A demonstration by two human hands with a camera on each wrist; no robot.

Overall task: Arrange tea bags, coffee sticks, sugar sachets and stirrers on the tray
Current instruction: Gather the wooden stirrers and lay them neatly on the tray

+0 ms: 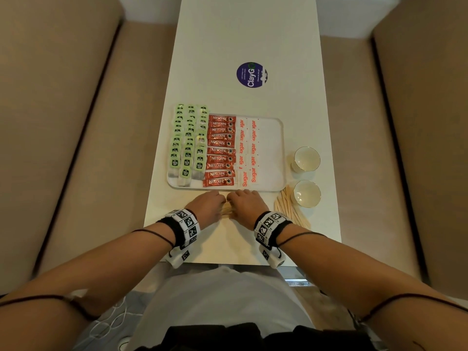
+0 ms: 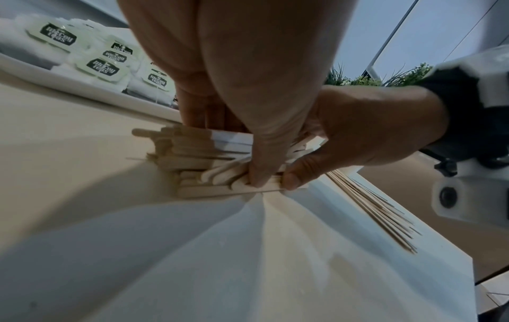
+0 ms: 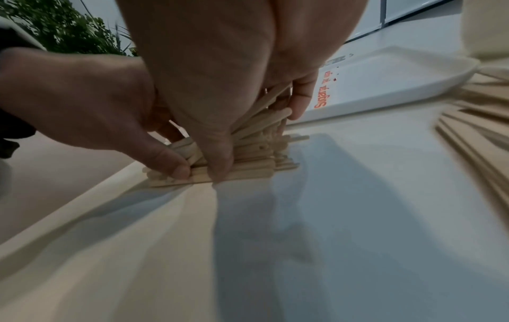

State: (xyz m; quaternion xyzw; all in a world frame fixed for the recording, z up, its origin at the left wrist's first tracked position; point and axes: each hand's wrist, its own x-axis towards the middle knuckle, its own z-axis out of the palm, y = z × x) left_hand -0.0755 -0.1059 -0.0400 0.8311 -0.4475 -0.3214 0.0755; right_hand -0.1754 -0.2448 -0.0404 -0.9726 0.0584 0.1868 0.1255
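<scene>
A white tray (image 1: 274, 153) on the table holds green tea bags (image 1: 188, 143) on its left, red coffee sticks (image 1: 220, 150) in the middle and white sugar sachets (image 1: 249, 150) to their right. Just in front of the tray, my left hand (image 1: 207, 205) and right hand (image 1: 247, 203) together grip a bundle of wooden stirrers (image 1: 228, 211) lying on the table. In the left wrist view the thumbs and fingers of both hands pinch the bundle of stirrers (image 2: 198, 165). The right wrist view shows the same bundle of stirrers (image 3: 256, 148) squeezed from both sides.
A second heap of loose stirrers (image 1: 291, 207) lies right of my hands. Two white cups (image 1: 306, 158) (image 1: 307, 193) stand at the table's right edge. A round blue sticker (image 1: 252, 74) sits farther back. Beige sofa seats flank the narrow table.
</scene>
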